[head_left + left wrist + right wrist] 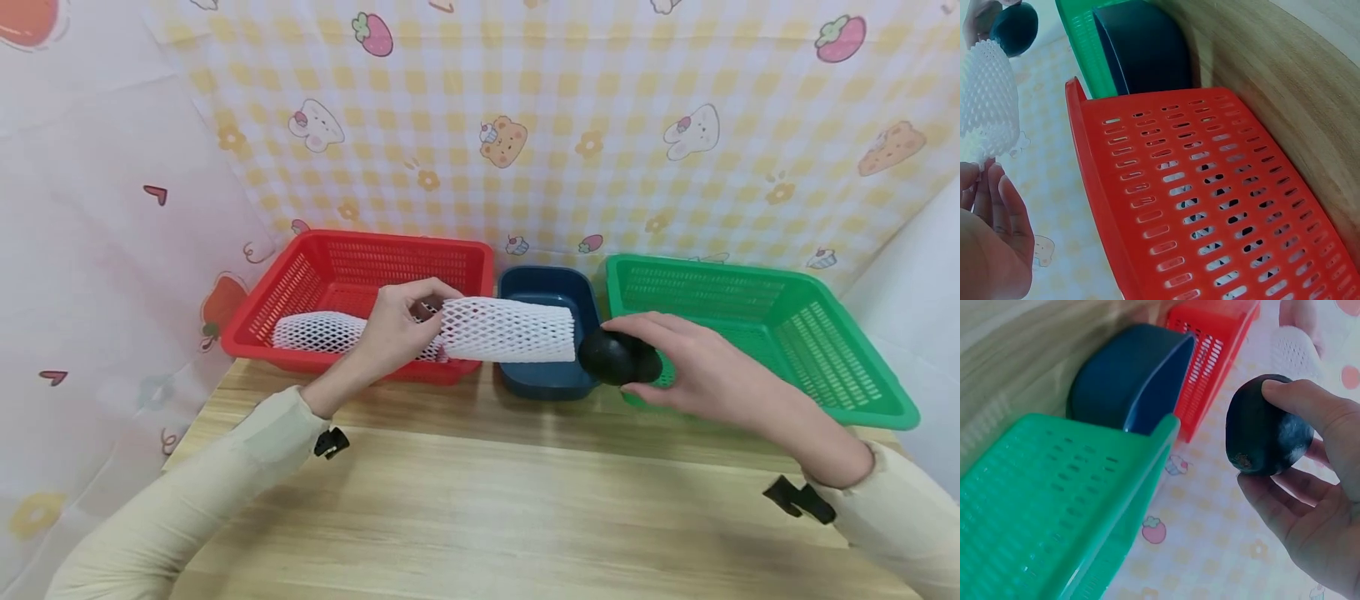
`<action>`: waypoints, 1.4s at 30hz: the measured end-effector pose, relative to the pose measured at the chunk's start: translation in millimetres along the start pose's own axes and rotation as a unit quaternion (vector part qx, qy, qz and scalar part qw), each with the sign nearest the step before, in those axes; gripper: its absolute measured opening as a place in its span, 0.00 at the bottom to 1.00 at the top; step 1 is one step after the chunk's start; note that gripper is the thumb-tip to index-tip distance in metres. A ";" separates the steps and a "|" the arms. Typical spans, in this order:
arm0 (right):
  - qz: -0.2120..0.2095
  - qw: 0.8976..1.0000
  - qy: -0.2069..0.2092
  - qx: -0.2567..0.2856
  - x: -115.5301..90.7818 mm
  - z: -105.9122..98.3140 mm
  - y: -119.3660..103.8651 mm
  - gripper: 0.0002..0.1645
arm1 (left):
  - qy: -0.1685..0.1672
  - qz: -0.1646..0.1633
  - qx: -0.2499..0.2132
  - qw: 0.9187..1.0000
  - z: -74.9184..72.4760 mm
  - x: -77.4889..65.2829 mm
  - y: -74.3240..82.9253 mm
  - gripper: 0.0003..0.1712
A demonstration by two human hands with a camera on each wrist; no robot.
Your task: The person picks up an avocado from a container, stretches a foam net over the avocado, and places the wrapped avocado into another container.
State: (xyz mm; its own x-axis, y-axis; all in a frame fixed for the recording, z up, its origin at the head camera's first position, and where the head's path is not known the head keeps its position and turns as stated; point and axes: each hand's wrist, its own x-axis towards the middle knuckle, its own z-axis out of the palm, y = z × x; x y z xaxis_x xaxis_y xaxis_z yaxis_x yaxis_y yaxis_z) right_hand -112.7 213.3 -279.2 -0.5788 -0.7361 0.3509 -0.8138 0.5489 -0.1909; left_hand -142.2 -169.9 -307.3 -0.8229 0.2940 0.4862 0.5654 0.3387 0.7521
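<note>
My left hand (397,323) pinches one end of a white foam net sleeve (510,331), which stretches sideways above a dark blue bin (547,379). In the left wrist view the thumb and fingertips grip the narrowed end of the net. A dark, glossy avocado (1266,428) sits between the thumb and fingers of my right hand (693,362). The avocado is right by the sleeve's far end; whether they touch I cannot tell. More white foam nets (318,331) lie in the red basket (360,242), partly hidden by my left hand and wrist.
A green basket (813,287) stands to the right of the blue bin, and the red one to its left. All three sit along the back of a wooden table (480,500). Behind them hangs a patterned cloth (585,192).
</note>
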 end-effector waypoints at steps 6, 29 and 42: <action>-0.008 1.000 0.016 0.004 -0.8 -4.6 5.0 0.52 | 0.006 -0.006 0.004 1.000 1.1 -0.7 -3.7 0.13; 0.009 1.000 0.015 0.001 9.5 -13.4 14.6 0.49 | 0.015 -0.007 0.008 1.000 8.6 6.3 -9.9 0.12; 0.006 0.999 0.024 0.022 28.3 -4.8 11.9 0.50 | 0.033 0.018 0.003 0.999 18.9 13.3 -4.1 0.13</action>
State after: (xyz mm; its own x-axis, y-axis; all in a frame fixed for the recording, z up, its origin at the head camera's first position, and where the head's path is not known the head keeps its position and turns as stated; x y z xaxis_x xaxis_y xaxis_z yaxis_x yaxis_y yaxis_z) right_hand -138.5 200.9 -267.1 -0.5865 -0.7089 0.3916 -0.8087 0.5392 -0.2352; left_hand -154.4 -150.5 -312.3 -0.8043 0.2460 0.5409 0.5942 0.3355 0.7310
